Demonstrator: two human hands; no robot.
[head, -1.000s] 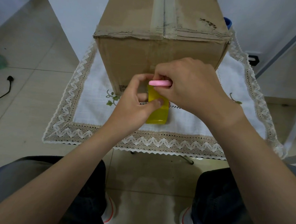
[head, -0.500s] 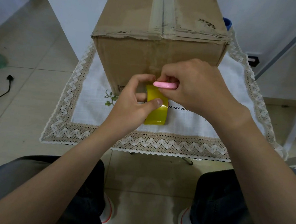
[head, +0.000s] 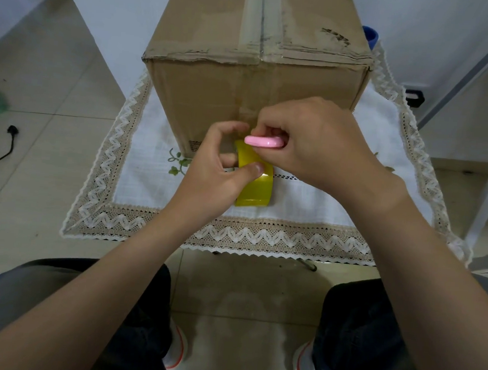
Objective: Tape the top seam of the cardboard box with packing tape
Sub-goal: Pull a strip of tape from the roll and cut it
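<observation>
On the lace-edged cloth (head: 307,206) stands the cardboard box (head: 243,98), its top seam (head: 261,18) running away from the person. Against its front face the left hand (head: 211,174) grips the tape roll (head: 255,191), thumb on its rim, and the right hand (head: 315,143) is closed round a pink tool (head: 264,141), likely a cutter. The cut should go best with the tape held taut and sliced close to the roll. That box is brown, scuffed, ragged along its near top edge; the roll is translucent yellow
</observation>
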